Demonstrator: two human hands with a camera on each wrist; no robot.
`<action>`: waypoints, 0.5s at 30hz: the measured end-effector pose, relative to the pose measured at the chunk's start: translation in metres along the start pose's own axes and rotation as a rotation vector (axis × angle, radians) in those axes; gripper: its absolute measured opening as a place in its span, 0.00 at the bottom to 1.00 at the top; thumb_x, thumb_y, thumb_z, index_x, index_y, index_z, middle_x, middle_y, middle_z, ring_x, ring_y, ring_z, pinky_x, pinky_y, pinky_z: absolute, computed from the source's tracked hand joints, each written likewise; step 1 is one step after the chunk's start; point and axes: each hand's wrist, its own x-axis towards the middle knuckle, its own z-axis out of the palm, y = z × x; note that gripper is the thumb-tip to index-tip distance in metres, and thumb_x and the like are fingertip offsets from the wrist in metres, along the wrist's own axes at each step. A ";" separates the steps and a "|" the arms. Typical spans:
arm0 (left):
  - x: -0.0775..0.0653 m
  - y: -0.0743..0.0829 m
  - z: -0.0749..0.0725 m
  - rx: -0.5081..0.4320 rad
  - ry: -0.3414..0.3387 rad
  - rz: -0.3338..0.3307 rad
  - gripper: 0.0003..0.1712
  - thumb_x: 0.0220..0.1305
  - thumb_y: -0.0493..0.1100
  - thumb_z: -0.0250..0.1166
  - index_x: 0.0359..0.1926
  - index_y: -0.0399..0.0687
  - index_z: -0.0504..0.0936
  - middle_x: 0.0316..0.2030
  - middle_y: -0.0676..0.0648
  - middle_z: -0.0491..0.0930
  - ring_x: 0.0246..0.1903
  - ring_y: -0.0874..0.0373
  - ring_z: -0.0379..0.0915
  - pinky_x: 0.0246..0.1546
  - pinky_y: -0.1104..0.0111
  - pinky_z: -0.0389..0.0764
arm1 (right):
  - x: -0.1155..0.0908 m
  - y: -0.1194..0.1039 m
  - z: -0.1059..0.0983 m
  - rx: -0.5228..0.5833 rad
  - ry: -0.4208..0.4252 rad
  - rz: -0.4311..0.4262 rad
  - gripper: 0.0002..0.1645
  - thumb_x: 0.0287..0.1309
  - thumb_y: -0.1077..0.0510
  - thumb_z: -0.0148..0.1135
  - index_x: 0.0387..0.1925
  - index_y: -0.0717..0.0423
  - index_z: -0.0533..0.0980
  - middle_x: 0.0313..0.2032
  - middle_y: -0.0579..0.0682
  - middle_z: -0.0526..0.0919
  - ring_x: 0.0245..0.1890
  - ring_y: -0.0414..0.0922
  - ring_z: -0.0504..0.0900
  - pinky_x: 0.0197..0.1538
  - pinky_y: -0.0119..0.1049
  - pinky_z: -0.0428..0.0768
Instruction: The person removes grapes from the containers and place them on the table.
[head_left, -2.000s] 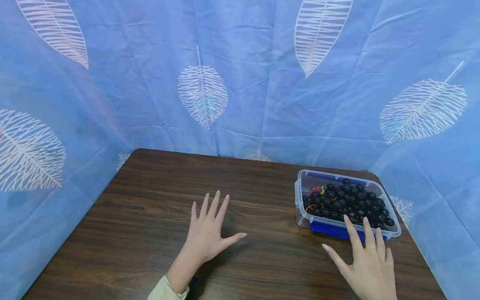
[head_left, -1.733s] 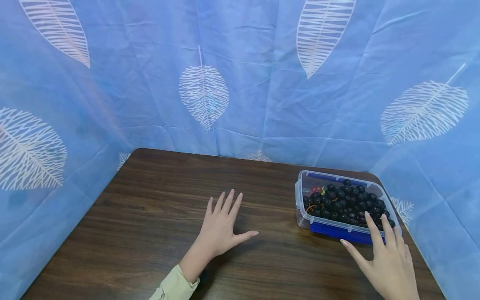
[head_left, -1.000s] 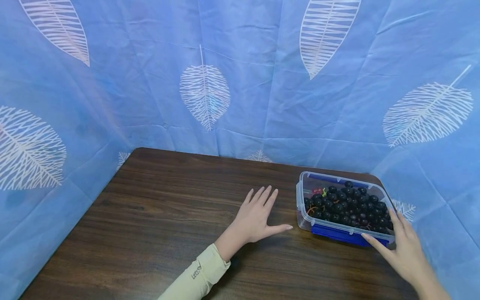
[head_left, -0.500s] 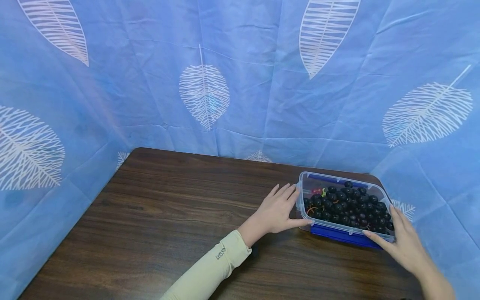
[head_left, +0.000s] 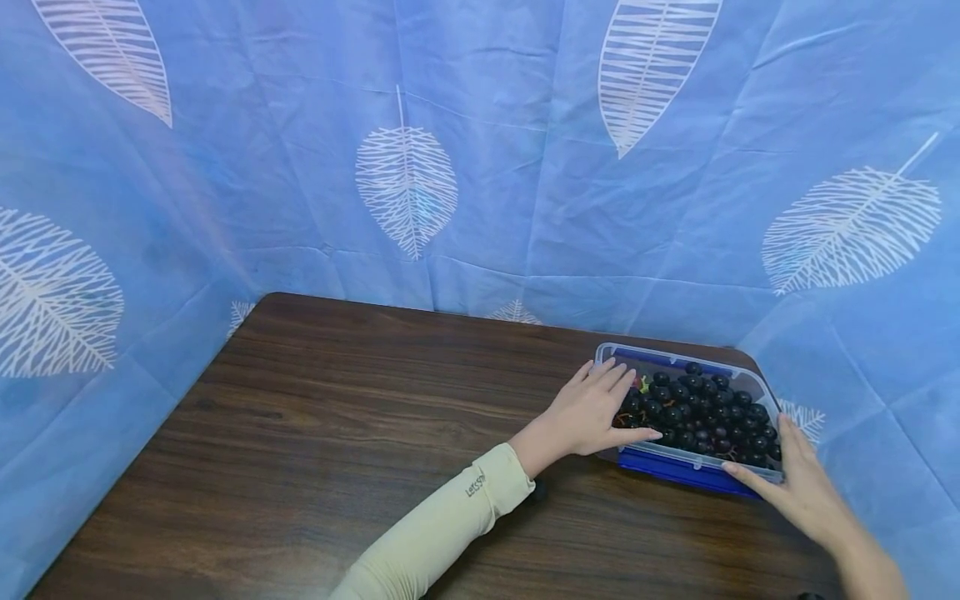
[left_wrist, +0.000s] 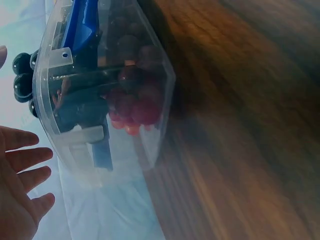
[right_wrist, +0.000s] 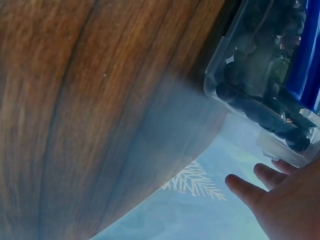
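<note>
A clear plastic food container (head_left: pixel 697 457) with blue locking flaps stands at the back right of the table. Dark grapes (head_left: pixel 697 408) fill most of it, with a few red ones and bits of stem at its left end. My left hand (head_left: pixel 588 412) lies over that end with spread, straight fingers; in the left wrist view the visible fingers look apart from the container wall. My right hand (head_left: pixel 806 487) holds the container's near right corner, thumb at the front rim and fingers along the right side. The right wrist view shows several of its fingers (right_wrist: pixel 245 191) beside that end.
The dark wooden table (head_left: pixel 337 417) reaches to the left and front. A blue curtain (head_left: pixel 495 192) with white leaf prints hangs behind it and on both sides. A small dark object (head_left: pixel 810 596) shows at the bottom edge, too little of it to identify.
My left hand has moved right across the table to above the container's left end. My right hand has shifted right and taken the near right corner. The container's right end has shifted slightly left.
</note>
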 end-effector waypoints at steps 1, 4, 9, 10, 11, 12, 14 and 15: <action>0.003 0.002 -0.001 0.005 -0.005 0.000 0.54 0.73 0.81 0.42 0.85 0.51 0.55 0.82 0.50 0.57 0.83 0.55 0.45 0.82 0.58 0.50 | 0.000 0.000 0.000 0.000 0.001 0.003 0.71 0.76 0.32 0.55 0.77 0.68 0.17 0.75 0.80 0.18 0.73 0.83 0.24 0.63 0.87 0.42; 0.014 0.010 -0.001 0.030 -0.017 0.004 0.55 0.72 0.82 0.40 0.85 0.52 0.55 0.82 0.51 0.57 0.83 0.56 0.47 0.82 0.59 0.50 | 0.000 0.002 0.001 0.008 0.004 0.009 0.70 0.76 0.32 0.55 0.78 0.68 0.17 0.75 0.79 0.18 0.73 0.84 0.25 0.62 0.88 0.44; 0.030 0.024 -0.002 0.058 -0.020 0.007 0.56 0.72 0.83 0.41 0.85 0.53 0.54 0.78 0.54 0.66 0.77 0.61 0.61 0.81 0.62 0.55 | 0.001 0.002 0.002 0.007 0.009 0.024 0.71 0.75 0.32 0.56 0.78 0.67 0.17 0.75 0.79 0.19 0.73 0.84 0.26 0.60 0.89 0.47; 0.032 0.026 -0.001 0.064 -0.017 0.006 0.56 0.71 0.83 0.42 0.85 0.53 0.54 0.76 0.55 0.69 0.74 0.62 0.66 0.79 0.64 0.58 | 0.001 0.002 0.003 0.006 0.011 0.025 0.71 0.75 0.32 0.56 0.78 0.67 0.17 0.75 0.79 0.19 0.73 0.84 0.27 0.60 0.89 0.48; 0.035 0.029 -0.001 0.070 -0.011 0.004 0.56 0.71 0.82 0.43 0.85 0.52 0.54 0.74 0.56 0.71 0.71 0.64 0.70 0.77 0.66 0.62 | 0.001 0.002 0.003 0.004 0.014 0.024 0.71 0.75 0.32 0.56 0.78 0.67 0.18 0.76 0.79 0.19 0.73 0.84 0.27 0.60 0.89 0.48; 0.037 0.032 0.000 0.077 -0.009 -0.001 0.56 0.71 0.82 0.44 0.85 0.53 0.53 0.72 0.57 0.73 0.68 0.65 0.74 0.74 0.69 0.67 | 0.001 0.002 0.003 0.004 0.017 0.023 0.71 0.74 0.32 0.56 0.78 0.67 0.18 0.76 0.79 0.20 0.73 0.84 0.27 0.60 0.89 0.47; 0.041 0.037 0.001 0.076 -0.004 -0.016 0.56 0.71 0.82 0.46 0.85 0.54 0.52 0.69 0.57 0.76 0.61 0.66 0.79 0.65 0.73 0.76 | 0.001 0.001 0.004 0.005 0.028 0.017 0.71 0.74 0.32 0.57 0.78 0.67 0.18 0.76 0.79 0.20 0.74 0.84 0.27 0.61 0.88 0.46; 0.043 0.039 0.001 0.067 -0.005 -0.028 0.55 0.71 0.81 0.47 0.85 0.55 0.52 0.69 0.57 0.76 0.59 0.66 0.80 0.60 0.74 0.79 | 0.001 0.001 0.004 0.007 0.033 0.014 0.71 0.74 0.32 0.57 0.79 0.67 0.19 0.76 0.79 0.20 0.74 0.83 0.27 0.62 0.88 0.45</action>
